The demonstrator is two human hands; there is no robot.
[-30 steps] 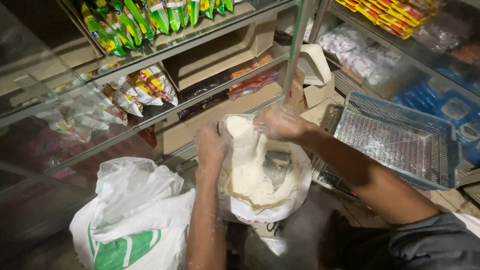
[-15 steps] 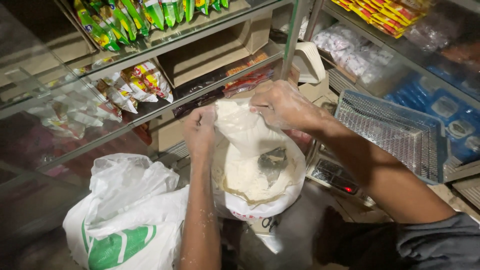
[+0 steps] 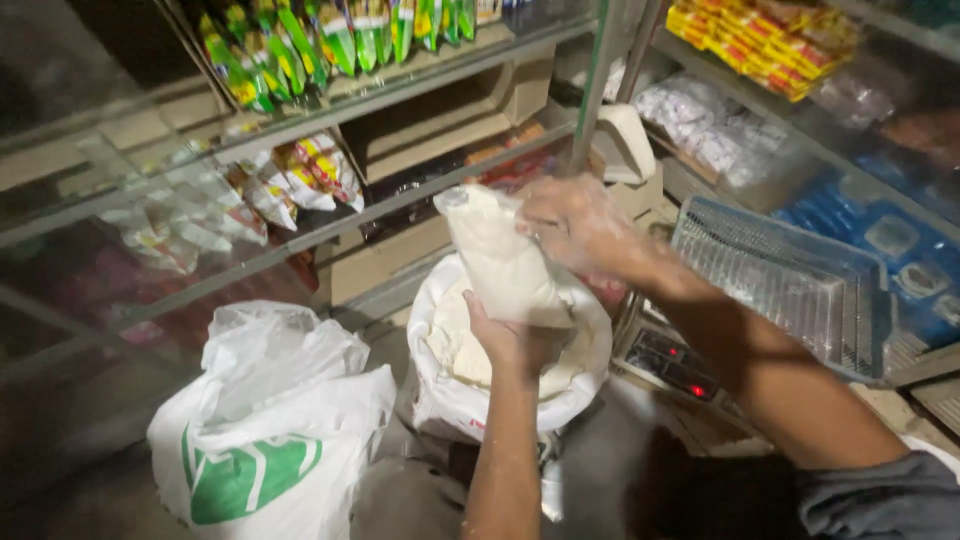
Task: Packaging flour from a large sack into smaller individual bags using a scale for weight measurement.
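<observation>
Standing close, one sees a white sack with a green emblem (image 3: 265, 440) slumped nearest on the floor at the left, its plastic liner bunched open at the top. Just beside it, a second white sack (image 3: 470, 400) sits open, full of pale flour. Over that sack both hands hold one clear plastic bag of flour (image 3: 505, 265), tilted: the left hand (image 3: 510, 340) cups its underside from below, grip closed under the bag's weight, while the right hand (image 3: 575, 225), dusted white, pinches the bag's upper side. To the right, a weighing scale (image 3: 670, 362) with red lights lies beneath one blue mesh basket (image 3: 790, 285). Farther off, metal shelves (image 3: 400, 80) carry hanging strips of green and yellow snack packets (image 3: 300, 45), white and red pouches (image 3: 300, 175) below, and a stack of yellow packets (image 3: 765, 35) at far right.
</observation>
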